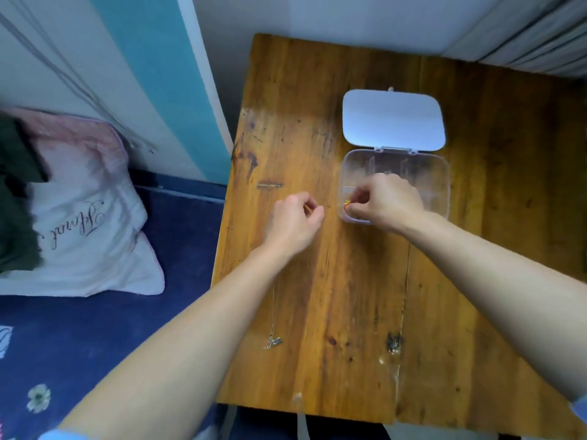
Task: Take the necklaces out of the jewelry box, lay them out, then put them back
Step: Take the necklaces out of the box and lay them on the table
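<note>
**Two hands at work, one inside the open jewelry box [443, 185]**

The clear plastic box sits on the far right part of a worn wooden table [349, 296]. Its white lid [392, 120] is swung fully back and lies flat on the far side, joined at the hinge. Thin dividers split the box into compartments.

The right hand [386, 200] reaches over the box's near-left corner. Its fingers are bent down and its thumb and fingertips pinch a small orange piece [347, 203] just at the rim of the near-left compartment. The picture does not show whether a chain hangs from this piece.

The left hand [293, 222] hovers over the table just left of the box, apart from it. Its fingers are curled and the thumb tip meets the forefinger. I cannot tell whether anything is held between them.

One silver necklace [272, 342] lies on the table's near-left part. Its pendant is toward the near edge, and its fine chain runs away from it, toward the far side, until it passes under the left forearm.

Left of the table, a pink and white pillow [85, 217] with script lettering rests on dark blue bedding [178, 249]. Grey pleated fabric [540, 36] hangs at the far right.
</note>
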Motion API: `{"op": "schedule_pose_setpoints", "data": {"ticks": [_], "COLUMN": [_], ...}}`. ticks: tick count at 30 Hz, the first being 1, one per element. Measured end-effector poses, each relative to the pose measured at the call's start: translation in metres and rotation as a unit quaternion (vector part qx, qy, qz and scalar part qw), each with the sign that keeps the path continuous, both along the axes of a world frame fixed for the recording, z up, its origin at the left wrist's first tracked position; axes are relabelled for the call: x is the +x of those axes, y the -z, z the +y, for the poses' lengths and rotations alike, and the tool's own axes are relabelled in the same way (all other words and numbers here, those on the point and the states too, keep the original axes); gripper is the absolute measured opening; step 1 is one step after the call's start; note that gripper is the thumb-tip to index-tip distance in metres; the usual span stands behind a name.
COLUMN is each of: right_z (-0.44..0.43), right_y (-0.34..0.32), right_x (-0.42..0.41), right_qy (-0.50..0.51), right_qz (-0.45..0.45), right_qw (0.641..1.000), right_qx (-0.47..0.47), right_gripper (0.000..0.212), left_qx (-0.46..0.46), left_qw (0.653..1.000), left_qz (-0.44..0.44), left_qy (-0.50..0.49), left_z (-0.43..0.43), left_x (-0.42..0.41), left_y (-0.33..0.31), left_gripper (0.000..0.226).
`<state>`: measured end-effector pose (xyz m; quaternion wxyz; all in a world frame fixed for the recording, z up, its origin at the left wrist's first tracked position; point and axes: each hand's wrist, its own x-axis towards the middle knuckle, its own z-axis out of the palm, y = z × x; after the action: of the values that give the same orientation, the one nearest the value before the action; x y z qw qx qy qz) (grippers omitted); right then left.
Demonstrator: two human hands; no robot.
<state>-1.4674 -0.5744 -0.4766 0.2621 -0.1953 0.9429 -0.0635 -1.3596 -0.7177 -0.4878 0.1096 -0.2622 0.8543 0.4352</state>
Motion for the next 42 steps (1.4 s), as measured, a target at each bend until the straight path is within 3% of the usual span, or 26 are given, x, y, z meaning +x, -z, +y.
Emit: {"op": "schedule_pose_setpoints", "data": {"ticks": [4, 10, 18, 31, 37, 42], "right_z": [-0.004, 0.001, 0.001, -0.001, 0.005, -0.002], "right_y": [0.013, 0.015, 0.017, 0.014, 0.017, 0.010], "right_x": [0.001, 0.003, 0.005, 0.003, -0.001, -0.006], "right_qy": [-0.017, -0.043, -0.029, -0.075, -0.113, -0.152], "right_qz": [0.043, 0.064, 0.083, 0.099, 0.084, 0.080], "right_qw": [0.999, 0.997, 0.996, 0.992, 0.990, 0.985], "right_qx": [0.010, 0.008, -0.018, 0.027, -0.021, 0.023], "right_gripper": [0.026, 0.020, 0.025, 0.024, 0.022, 0.013], "left_qx": [0.046, 0.100, 0.157, 0.164, 0.176, 0.173], "left_qw": [0.998, 0.994, 0.987, 0.986, 0.984, 0.985], "left_qz": [0.008, -0.011, -0.020, -0.014, -0.009, -0.010], "left_qy": [-0.043, -0.034, -0.031, -0.008, -0.008, -0.006], "left_z": [-0.010, -0.004, -0.005, -0.008, -0.010, -0.010], "left_x": [-0.042, -0.083, -0.093, -0.090, -0.091, -0.091], "left_y": [0.010, 0.007, 0.005, 0.011, 0.015, 0.015], "left_gripper": [0.022, 0.039, 0.032, 0.027, 0.026, 0.027]}}
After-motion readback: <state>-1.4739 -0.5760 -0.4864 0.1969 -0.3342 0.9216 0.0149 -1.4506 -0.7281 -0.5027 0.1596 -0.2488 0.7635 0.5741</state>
